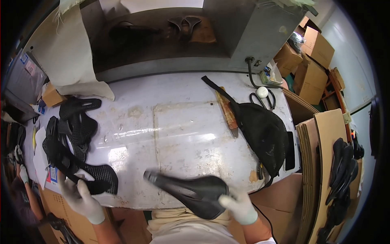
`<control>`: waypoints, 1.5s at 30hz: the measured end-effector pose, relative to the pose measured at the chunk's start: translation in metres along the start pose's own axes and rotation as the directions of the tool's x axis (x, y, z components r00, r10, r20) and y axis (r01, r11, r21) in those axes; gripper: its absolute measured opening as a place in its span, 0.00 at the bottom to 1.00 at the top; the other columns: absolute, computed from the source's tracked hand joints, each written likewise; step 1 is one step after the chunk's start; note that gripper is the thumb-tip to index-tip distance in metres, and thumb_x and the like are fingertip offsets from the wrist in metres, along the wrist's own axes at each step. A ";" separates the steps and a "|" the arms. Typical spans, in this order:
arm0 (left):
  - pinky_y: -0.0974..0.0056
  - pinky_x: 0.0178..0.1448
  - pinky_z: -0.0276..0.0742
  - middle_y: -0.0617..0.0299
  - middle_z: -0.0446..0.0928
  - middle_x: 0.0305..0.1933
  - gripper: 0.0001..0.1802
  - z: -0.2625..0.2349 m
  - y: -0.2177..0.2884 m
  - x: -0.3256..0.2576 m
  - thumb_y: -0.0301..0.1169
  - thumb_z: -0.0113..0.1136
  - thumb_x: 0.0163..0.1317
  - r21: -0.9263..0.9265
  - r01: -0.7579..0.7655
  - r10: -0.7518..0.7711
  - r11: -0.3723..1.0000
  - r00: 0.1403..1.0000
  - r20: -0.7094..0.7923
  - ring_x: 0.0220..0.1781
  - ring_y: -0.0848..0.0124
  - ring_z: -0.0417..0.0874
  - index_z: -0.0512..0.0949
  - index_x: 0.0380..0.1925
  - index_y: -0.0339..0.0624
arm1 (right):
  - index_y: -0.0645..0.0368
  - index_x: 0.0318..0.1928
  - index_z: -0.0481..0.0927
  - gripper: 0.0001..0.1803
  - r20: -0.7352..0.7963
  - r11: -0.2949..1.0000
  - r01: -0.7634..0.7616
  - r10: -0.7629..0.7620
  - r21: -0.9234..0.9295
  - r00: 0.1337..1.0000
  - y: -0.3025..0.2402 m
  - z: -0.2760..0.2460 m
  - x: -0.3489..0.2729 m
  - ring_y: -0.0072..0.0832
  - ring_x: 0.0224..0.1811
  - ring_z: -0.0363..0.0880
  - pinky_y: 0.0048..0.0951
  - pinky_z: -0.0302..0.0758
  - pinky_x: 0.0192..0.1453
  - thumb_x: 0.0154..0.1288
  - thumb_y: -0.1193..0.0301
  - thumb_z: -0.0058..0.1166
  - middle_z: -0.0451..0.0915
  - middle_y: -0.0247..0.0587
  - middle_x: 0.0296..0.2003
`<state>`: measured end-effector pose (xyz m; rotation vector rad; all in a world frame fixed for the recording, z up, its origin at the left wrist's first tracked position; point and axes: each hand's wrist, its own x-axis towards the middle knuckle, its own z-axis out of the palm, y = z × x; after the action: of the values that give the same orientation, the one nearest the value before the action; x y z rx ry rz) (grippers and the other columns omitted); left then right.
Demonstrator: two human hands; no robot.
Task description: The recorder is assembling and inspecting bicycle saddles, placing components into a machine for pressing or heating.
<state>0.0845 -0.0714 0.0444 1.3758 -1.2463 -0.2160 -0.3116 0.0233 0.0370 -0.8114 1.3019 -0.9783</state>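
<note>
The head view looks down on our two gloved hands at the near edge of a pale, worn table (183, 122). Our right hand (239, 207) has its fingers closed around the wide rear end of a black bicycle saddle (191, 191), which lies just above the table edge in front of us, its narrow nose pointing left and slightly blurred. Our left hand (83, 197) has its fingers clamped on the near end of a black mesh saddle cover (99, 177), at the table's left near corner, well apart from the saddle. Just beyond that cover we see a loose pile of more mesh covers (71, 130) spread along the left side of the table. At the far left edge, another person's gloved hand (23, 174) shows beside a dark stack. To the right of the middle, a large black mesh piece (264, 134) with a strap lies on the table, and beside it a long wooden-handled tool (227, 114). Farther back on the right, scissors (262, 99) lie near a small white ball (262, 92). Behind the table stands a grey metal machine (252, 36), and a cream cloth (69, 53) hangs at the left. At the far right, cardboard sheets (325, 162) and brown boxes (313, 69) stand, with more black saddles (341, 171) stacked upright.
</note>
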 end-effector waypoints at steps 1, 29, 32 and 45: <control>0.64 0.65 0.74 0.52 0.79 0.60 0.33 -0.026 -0.010 -0.002 0.17 0.48 0.73 0.088 -0.038 0.036 0.995 0.999 0.030 0.58 0.66 0.80 0.57 0.77 0.29 | 0.70 0.56 0.81 0.21 0.155 0.999 -0.045 0.040 0.030 0.987 -0.002 0.001 -0.010 0.28 0.49 0.84 0.32 0.80 0.55 0.76 0.63 0.58 0.86 0.42 0.48; 0.56 0.31 0.81 0.48 0.83 0.39 0.31 0.059 0.152 -0.013 0.23 0.70 0.58 -0.196 -0.344 0.379 0.918 0.620 0.687 0.29 0.52 0.84 0.77 0.63 0.35 | 0.67 0.64 0.75 0.36 0.040 0.467 0.540 -0.730 -0.700 0.682 -0.050 0.076 0.018 0.42 0.32 0.82 0.38 0.79 0.34 0.56 0.69 0.74 0.81 0.44 0.34; 0.56 0.33 0.81 0.51 0.82 0.38 0.38 0.060 0.133 -0.021 0.32 0.74 0.58 0.029 -0.258 0.128 0.966 0.572 0.810 0.29 0.55 0.85 0.73 0.70 0.38 | 0.61 0.72 0.73 0.35 0.277 0.355 0.519 -0.546 -0.778 0.790 -0.067 0.067 0.021 0.34 0.30 0.81 0.35 0.80 0.33 0.65 0.70 0.64 0.79 0.41 0.35; 0.54 0.34 0.81 0.46 0.78 0.37 0.36 0.091 0.082 -0.037 0.32 0.71 0.62 0.163 -0.112 -0.107 0.980 0.392 0.914 0.29 0.50 0.84 0.72 0.70 0.31 | 0.61 0.73 0.72 0.33 0.318 0.329 0.407 -0.293 -0.852 0.902 -0.034 0.054 0.050 0.30 0.25 0.79 0.32 0.76 0.28 0.71 0.64 0.60 0.74 0.36 0.33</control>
<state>-0.0417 -0.0756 0.0658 1.4391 -2.2622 -1.0107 -0.2624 -0.0388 0.0545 -2.0722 1.5781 -0.4226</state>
